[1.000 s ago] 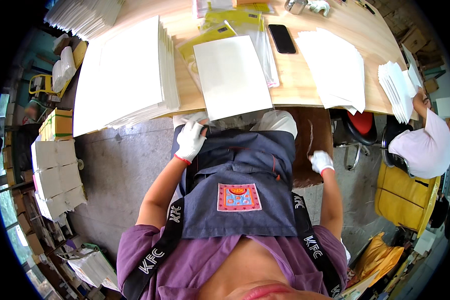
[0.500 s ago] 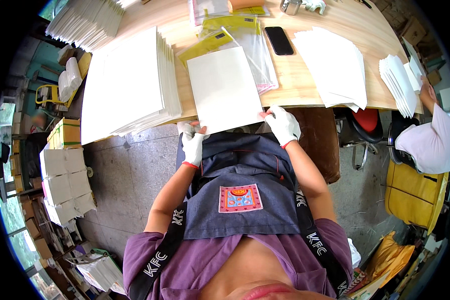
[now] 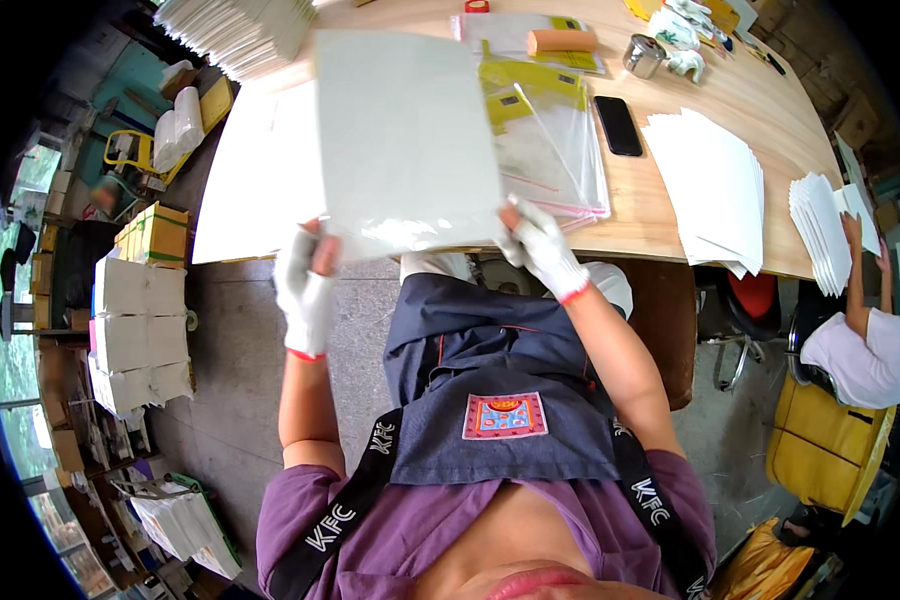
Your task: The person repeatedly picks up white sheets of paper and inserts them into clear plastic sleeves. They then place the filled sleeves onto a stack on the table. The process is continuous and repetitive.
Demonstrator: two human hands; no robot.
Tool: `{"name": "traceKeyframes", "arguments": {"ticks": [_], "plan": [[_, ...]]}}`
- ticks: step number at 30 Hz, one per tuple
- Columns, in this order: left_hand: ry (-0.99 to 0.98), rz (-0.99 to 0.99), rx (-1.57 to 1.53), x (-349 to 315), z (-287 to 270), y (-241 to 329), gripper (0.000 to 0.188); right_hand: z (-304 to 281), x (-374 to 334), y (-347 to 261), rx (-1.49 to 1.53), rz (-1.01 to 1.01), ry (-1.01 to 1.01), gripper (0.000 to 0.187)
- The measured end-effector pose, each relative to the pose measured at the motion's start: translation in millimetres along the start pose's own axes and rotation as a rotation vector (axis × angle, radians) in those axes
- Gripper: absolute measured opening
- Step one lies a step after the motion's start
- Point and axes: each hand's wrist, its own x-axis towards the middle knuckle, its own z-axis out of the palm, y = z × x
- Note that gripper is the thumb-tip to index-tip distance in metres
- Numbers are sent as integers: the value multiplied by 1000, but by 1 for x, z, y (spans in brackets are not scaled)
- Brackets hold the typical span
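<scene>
A flat white packet (image 3: 410,140), with glossy clear film wrinkled along its near edge, is held up over the table edge. My left hand (image 3: 306,285), in a white glove with bare fingertips, pinches its near left corner. The near right corner is gripped by my right hand (image 3: 542,245), gloved the same way. Behind and left of the packet lies a wide stack of white sheets (image 3: 255,180), partly hidden by it. To its right are clear plastic bags (image 3: 560,150) with yellow bands, partly covered by the packet.
Right of the bags lie a black phone (image 3: 618,126) and fanned white sheets (image 3: 705,190). A metal cup (image 3: 644,57), an orange roll (image 3: 562,40) and spare gloves (image 3: 675,30) sit farther back. A co-worker (image 3: 855,345) handles white pieces at far right. White bundles (image 3: 140,330) stand at left.
Both hands have lifted the packet off the table and bags and moved it left, toward the wide stack. My view has shifted, showing more of the table's far side.
</scene>
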Motion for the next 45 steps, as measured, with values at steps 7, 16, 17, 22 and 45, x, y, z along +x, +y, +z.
{"name": "traceKeyframes", "arguments": {"ticks": [7,16,17,22,45], "plan": [[-21,-206,335,50,-64,-108,44,126,69,-18,-394,133,-90,33],[621,-329,-599,-46,6,-213,41,-25,-17,-32,-403,-381,206,29],[564,-422,-591,-69,21,-216,41,-53,-34,-41,-555,-390,407,26],[89,-379,-170,-138,98,-184,36,-178,-114,-107,-1761,-398,963,21],[-611,523,597,36,250,-40,39,-211,-197,-16,-208,-363,1033,43]]}}
